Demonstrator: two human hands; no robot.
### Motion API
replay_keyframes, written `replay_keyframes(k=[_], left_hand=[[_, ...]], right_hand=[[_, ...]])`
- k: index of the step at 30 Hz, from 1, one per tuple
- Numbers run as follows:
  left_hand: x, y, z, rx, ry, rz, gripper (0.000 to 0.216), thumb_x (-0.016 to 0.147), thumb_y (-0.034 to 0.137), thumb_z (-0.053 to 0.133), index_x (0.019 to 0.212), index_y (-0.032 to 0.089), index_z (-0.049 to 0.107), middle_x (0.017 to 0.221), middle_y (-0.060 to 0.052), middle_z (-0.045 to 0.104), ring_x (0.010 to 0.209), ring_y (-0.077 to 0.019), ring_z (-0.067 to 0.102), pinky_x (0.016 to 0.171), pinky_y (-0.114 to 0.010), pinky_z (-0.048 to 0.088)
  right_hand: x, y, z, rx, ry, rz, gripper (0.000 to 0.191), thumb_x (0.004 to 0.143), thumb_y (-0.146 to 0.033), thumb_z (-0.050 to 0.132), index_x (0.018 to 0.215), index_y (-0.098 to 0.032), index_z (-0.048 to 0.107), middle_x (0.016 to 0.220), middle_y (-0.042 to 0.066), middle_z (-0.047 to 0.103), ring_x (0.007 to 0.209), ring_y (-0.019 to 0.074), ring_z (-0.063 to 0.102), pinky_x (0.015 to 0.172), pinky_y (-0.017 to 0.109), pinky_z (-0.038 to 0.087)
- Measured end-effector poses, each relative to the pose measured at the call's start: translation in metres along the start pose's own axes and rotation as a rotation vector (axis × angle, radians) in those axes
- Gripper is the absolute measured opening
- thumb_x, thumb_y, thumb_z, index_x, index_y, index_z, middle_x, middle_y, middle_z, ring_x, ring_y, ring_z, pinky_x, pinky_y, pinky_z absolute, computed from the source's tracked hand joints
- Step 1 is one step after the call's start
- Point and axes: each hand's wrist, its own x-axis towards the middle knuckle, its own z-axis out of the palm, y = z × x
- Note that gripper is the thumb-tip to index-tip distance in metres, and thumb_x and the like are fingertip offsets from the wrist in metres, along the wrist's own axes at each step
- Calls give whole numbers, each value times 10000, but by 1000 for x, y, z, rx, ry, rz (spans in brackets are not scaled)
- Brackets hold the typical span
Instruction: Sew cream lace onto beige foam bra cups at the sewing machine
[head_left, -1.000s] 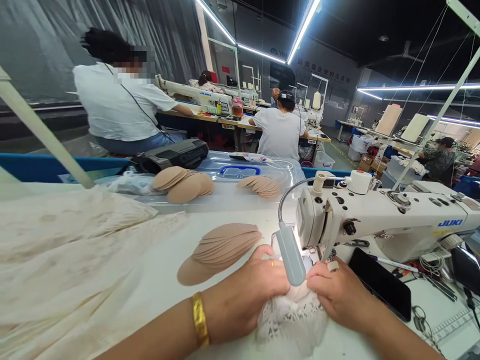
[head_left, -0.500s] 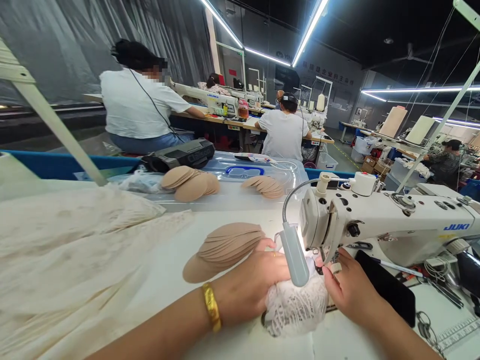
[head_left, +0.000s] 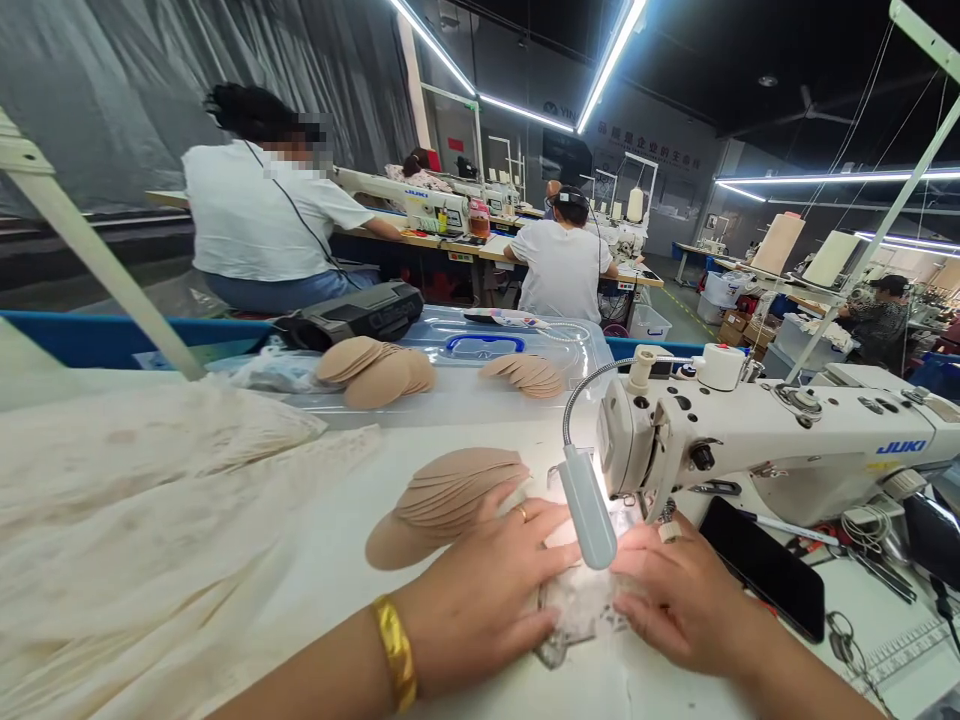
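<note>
My left hand (head_left: 499, 580) has its fingers spread, their tips on white lace fabric (head_left: 583, 603) left of the needle area. A ring and a gold bracelet are on this hand and wrist. My right hand (head_left: 675, 590) reaches in from the right, its fingers stretched over the same lace just below the head of the white sewing machine (head_left: 720, 420). The grey lamp (head_left: 589, 510) hangs between my hands and hides the needle and part of the fingertips. Beside my left fingers lies a fanned stack of beige oval pads (head_left: 450, 495).
Cream lace fabric (head_left: 150, 500) covers the table's left side. Behind, more beige pads (head_left: 382, 370) rest on a clear plastic box (head_left: 450, 400). A black phone (head_left: 765, 568), pens and scissors (head_left: 844, 635) lie right of my right hand. Two people in white shirts sit at machines ahead.
The bunched lace in front of the needle now lies flatter and shows less. My left fingers have spread apart, and my right hand has come slightly left and lower over the fabric.
</note>
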Motion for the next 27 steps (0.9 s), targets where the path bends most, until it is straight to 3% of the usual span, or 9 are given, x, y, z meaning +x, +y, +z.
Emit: replay_keyframes(k=[3, 5, 6, 12, 14, 17, 21, 24, 27], left_hand=[[-4, 10, 12, 129, 27, -99, 332, 828, 418, 726, 1115, 256, 686, 1090, -106, 684, 1036, -367, 598, 1033, -616, 355], [-4, 15, 21, 176, 38, -98, 327, 841, 466, 722, 1049, 218, 671, 1043, -120, 673, 988, -353, 587, 1000, -584, 385], [-5, 16, 24, 181, 36, -93, 317, 845, 466, 721, 1023, 210, 662, 1034, -122, 670, 978, -349, 584, 991, -570, 391], [-15, 7, 13, 42, -58, -6, 504, 770, 483, 793, 1202, 268, 648, 1170, -101, 665, 1055, -351, 573, 976, -498, 390], [-16, 5, 6, 17, -81, 34, 541, 766, 463, 789, 1253, 283, 639, 1194, -95, 667, 1071, -354, 577, 954, -468, 387], [-12, 5, -1, -34, -110, 94, 387, 838, 352, 731, 1211, 293, 650, 1143, -71, 694, 1020, -319, 607, 891, -412, 371], [-4, 11, 0, -28, -64, 102, 339, 842, 123, 626, 1139, 281, 661, 1031, -58, 708, 955, -289, 624, 900, -411, 337], [0, 10, 7, -14, -31, 122, 355, 789, 89, 640, 1091, 273, 660, 1029, -50, 720, 959, -288, 630, 941, -428, 328], [5, 1, 14, -21, 9, 148, 332, 796, 74, 623, 1053, 281, 663, 990, -21, 739, 931, -263, 645, 953, -425, 332]], right_hand=[[3, -5, 6, -23, -118, -7, 224, 1016, -357, 678, 1179, -232, 588, 1072, 29, 730, 1018, 228, 629, 885, 344, 466], [2, -3, 13, -125, -159, 11, 27, 1034, -252, 615, 1018, -231, 612, 947, 13, 701, 913, 212, 596, 793, 315, 449], [2, 0, 16, -183, -167, 20, 124, 1036, -183, 555, 932, -229, 605, 881, 10, 672, 845, 203, 568, 748, 308, 433], [-5, 15, 7, -245, -31, 105, 263, 1009, -93, 462, 934, -224, 677, 844, 46, 617, 799, 223, 505, 748, 333, 449], [-5, 18, -3, -205, -10, 105, 273, 1023, -106, 484, 947, -231, 714, 856, 58, 628, 852, 237, 536, 758, 335, 469], [-5, 20, -21, -150, -129, 132, 268, 1033, -138, 537, 880, -240, 733, 833, 53, 642, 871, 241, 572, 772, 345, 500], [0, 15, -37, 138, -228, 192, 207, 1062, -312, 605, 936, -267, 763, 880, 20, 728, 878, 217, 639, 849, 360, 539], [4, 11, -29, 343, -130, 204, 287, 1105, -406, 525, 1076, -285, 784, 989, 12, 791, 918, 200, 683, 865, 344, 550], [5, 11, -9, 221, -84, 176, 234, 1088, -300, 546, 1113, -289, 779, 1075, 17, 801, 1012, 219, 677, 941, 379, 523]])
